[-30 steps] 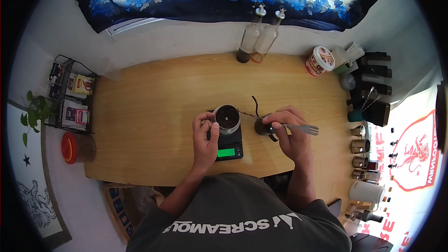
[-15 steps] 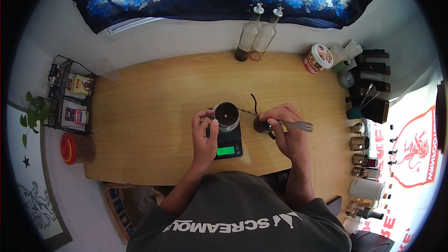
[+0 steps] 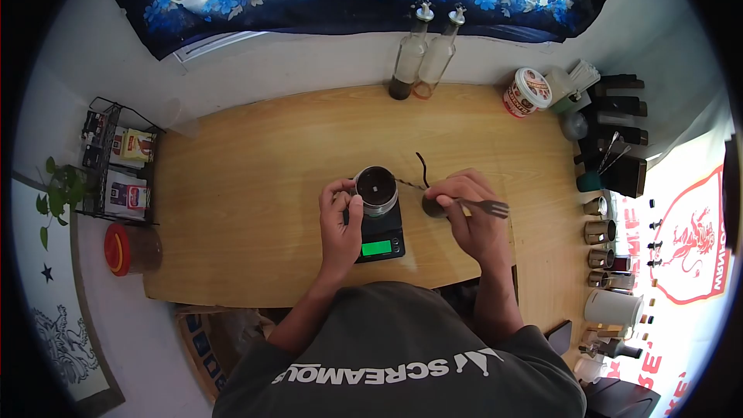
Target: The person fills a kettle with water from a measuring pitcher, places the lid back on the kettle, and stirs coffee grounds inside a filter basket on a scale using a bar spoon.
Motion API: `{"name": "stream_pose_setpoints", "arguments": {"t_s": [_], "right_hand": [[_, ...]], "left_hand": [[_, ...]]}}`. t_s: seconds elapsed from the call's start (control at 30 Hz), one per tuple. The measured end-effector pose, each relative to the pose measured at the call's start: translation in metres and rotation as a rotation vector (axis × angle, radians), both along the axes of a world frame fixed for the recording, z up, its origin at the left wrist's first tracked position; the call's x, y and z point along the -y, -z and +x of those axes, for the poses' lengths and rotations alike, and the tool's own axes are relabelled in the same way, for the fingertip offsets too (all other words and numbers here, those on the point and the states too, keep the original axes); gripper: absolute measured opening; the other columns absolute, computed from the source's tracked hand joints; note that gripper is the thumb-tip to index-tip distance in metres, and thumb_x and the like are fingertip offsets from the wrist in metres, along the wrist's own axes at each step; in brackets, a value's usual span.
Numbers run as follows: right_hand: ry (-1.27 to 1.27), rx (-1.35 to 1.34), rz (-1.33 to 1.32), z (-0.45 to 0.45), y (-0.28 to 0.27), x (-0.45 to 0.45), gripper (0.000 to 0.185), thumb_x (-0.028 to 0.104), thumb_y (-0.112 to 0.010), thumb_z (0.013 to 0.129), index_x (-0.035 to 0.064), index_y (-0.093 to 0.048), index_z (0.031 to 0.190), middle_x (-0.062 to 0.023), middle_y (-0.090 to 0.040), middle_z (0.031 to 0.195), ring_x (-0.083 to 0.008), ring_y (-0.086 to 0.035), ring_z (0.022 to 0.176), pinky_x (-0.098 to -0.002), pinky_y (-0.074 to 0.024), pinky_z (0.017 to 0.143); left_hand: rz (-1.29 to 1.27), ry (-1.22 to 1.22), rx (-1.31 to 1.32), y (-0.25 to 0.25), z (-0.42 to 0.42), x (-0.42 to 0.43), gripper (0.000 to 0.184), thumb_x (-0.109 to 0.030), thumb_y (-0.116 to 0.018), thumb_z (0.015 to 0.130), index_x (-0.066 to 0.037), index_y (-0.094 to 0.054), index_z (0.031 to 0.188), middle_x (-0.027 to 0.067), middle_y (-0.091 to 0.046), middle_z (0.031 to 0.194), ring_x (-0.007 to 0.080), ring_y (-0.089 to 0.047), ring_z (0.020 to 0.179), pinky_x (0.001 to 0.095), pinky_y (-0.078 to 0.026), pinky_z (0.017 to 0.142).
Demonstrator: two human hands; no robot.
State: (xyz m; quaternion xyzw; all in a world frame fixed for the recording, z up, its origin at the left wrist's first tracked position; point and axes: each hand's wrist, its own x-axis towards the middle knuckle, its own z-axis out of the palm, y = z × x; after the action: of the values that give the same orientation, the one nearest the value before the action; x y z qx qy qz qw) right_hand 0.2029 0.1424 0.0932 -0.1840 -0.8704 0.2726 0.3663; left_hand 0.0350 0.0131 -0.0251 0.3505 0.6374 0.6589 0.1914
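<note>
My left hand (image 3: 340,224) is closed around the side of a clear glass cup (image 3: 381,210) with dark contents (image 3: 374,184). This cup rests on a black digital scale (image 3: 384,226) whose screen glows green. In my right hand (image 3: 472,213), a bar spoon (image 3: 487,206) is pinched between thumb and fingers. Its forked end points right, and its twisted shaft reaches left toward the cup's rim; whether its tip enters the cup is unclear. Partly covered by my right hand is a small dark kettle (image 3: 433,205) with a thin curved black spout (image 3: 422,168).
Two glass bottles (image 3: 409,62) with pourers stand at the back wall beside a labelled tub (image 3: 528,93). A wire rack (image 3: 116,162) and red-lidded jar (image 3: 124,249) are at left. Metal cups (image 3: 598,232) line the right side, near a teal cup (image 3: 588,181) holding utensils.
My right hand and the bar spoon have shifted slightly left, and the forked end has turned a little. My left hand keeps its hold on the cup. The view has shifted slightly.
</note>
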Motion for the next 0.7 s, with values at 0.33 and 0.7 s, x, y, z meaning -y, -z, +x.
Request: {"name": "stream_pose_setpoints", "arguments": {"t_s": [0.33, 0.7], "right_hand": [[-0.112, -0.032, -0.034, 0.0013, -0.0002, 0.0015, 0.007, 0.008, -0.072, 0.088, 0.0076, -0.070, 0.095, -0.0050, -0.070, 0.087, -0.0260, -0.064, 0.080, -0.0373, -0.0487, 0.075], [-0.097, 0.017, -0.012, 0.0001, -0.0029, 0.0054, 0.008, 0.004, -0.070, 0.088, 0.0055, -0.068, 0.095, -0.0069, -0.071, 0.087, -0.0267, -0.064, 0.080, -0.0382, -0.0499, 0.074]], "left_hand": [[0.008, -0.003, -0.009, -0.0001, 0.0000, -0.0004, 0.031, -0.017, -0.056, 0.102, 0.000, -0.047, 0.077, 0.0147, -0.052, 0.121, 0.0244, -0.050, 0.115, 0.0342, -0.040, 0.100], [-0.017, -0.078, -0.191, -0.0032, -0.0011, -0.0019, 0.021, -0.015, -0.057, 0.100, -0.001, -0.050, 0.085, 0.0144, -0.054, 0.120, 0.0252, -0.051, 0.116, 0.0373, -0.039, 0.102]]}}
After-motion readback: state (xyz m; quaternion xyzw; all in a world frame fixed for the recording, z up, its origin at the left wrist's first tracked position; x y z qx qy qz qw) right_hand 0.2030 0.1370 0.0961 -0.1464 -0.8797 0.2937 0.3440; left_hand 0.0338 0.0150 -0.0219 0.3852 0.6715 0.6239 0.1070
